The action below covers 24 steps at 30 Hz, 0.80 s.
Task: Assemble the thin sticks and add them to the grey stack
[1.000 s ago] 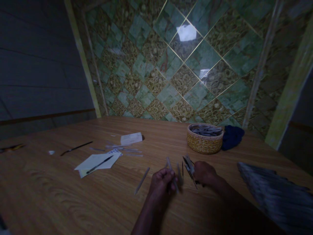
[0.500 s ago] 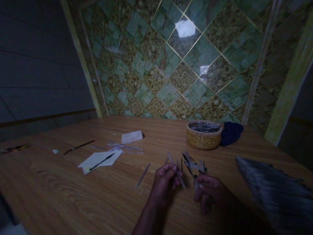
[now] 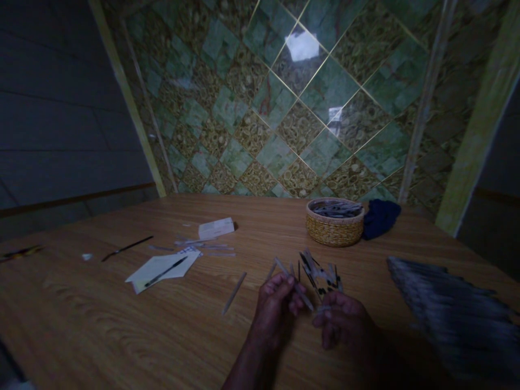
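Note:
In dim light, my left hand [image 3: 278, 303] is closed around a thin pale stick-like tube [image 3: 294, 283] that points up and away from me. My right hand [image 3: 343, 322] sits just to its right, fingertips pinched on a small pale piece at the tube's near end; what it is I cannot make out. Right behind both hands lies a small heap of thin dark and pale sticks [image 3: 319, 271] on the wooden table [image 3: 101, 325]. One loose pale stick [image 3: 234, 292] lies left of my left hand.
A woven basket [image 3: 333, 230] filled with similar sticks stands at the back, a dark blue cloth [image 3: 379, 216] beside it. Papers with a pen [image 3: 164, 268], a small white box [image 3: 216, 228] and a dark tool [image 3: 127, 247] lie to the left. A blurred grey striped thing [image 3: 450, 314] lies right.
My right hand has drawn back from the heap of sticks and come toward my left hand, meeting the near end of the tube. The left hand has barely moved.

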Each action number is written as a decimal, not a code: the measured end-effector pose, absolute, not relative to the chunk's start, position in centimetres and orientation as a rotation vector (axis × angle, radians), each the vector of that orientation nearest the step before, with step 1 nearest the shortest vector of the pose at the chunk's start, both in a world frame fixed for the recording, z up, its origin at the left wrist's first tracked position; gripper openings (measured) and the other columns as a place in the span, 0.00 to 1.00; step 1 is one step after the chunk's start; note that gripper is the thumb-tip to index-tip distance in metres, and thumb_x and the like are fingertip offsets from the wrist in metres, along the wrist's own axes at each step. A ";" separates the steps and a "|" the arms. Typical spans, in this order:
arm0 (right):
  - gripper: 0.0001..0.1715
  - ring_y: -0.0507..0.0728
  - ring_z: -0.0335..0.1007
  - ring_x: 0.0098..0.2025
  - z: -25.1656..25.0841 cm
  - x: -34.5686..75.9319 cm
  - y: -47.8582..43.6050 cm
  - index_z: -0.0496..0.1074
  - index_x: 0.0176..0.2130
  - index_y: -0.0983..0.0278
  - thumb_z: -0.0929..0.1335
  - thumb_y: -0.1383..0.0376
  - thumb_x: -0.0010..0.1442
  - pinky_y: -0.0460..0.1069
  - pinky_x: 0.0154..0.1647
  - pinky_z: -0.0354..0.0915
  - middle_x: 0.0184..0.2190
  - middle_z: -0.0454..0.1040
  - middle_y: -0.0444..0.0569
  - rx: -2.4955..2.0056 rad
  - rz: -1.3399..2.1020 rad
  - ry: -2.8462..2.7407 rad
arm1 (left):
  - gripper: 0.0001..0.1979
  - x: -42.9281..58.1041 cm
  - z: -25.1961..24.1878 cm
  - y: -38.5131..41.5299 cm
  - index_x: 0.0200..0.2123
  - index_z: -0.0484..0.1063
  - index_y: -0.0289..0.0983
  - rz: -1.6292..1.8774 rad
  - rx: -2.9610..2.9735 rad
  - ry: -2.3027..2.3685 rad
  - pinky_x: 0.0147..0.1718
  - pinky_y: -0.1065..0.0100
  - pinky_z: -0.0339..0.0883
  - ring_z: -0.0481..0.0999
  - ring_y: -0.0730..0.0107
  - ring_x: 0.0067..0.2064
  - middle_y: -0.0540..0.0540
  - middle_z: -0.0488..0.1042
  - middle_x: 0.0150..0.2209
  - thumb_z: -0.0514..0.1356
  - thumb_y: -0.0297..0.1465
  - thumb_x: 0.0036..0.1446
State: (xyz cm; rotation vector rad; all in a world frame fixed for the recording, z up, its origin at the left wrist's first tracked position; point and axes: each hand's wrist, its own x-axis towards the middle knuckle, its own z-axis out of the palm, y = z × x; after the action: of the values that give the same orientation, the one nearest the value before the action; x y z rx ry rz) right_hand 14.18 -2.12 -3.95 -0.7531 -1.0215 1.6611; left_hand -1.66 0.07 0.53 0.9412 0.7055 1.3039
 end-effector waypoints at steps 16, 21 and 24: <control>0.24 0.52 0.68 0.14 -5.5 13.7 -2.2 0.62 0.31 0.63 0.70 0.48 0.45 0.44 0.13 0.58 0.24 0.75 0.46 -0.834 1.558 -1.185 | 0.11 -1.0 1.0 -0.5 0.27 0.68 0.33 1.258 1.001 0.753 0.17 0.74 0.63 0.70 0.76 0.19 0.45 0.76 0.26 0.65 0.34 0.46; 0.11 0.50 0.63 0.16 -6.4 13.9 -2.0 0.68 0.24 0.64 0.70 0.58 0.45 0.43 0.16 0.56 0.18 0.69 0.41 -1.089 1.266 -1.388 | 0.13 -1.0 0.3 -0.4 0.25 0.69 0.33 1.165 1.175 0.814 0.16 0.74 0.61 0.69 0.75 0.17 0.47 0.73 0.20 0.65 0.37 0.45; 0.05 0.53 0.68 0.27 -6.4 14.2 -2.1 0.71 0.24 0.63 0.67 0.64 0.46 0.45 0.26 0.61 0.24 0.74 0.45 -1.166 1.068 -1.582 | 0.14 -0.8 -0.5 -0.2 0.24 0.69 0.33 1.077 1.255 0.850 0.16 0.74 0.59 0.67 0.76 0.15 0.50 0.70 0.16 0.65 0.38 0.44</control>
State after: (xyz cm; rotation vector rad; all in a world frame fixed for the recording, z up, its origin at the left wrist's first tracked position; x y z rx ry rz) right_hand 14.16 -2.13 -6.38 -1.1657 -1.5818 1.0677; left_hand -0.80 -0.23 -0.46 1.2548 0.8505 1.0774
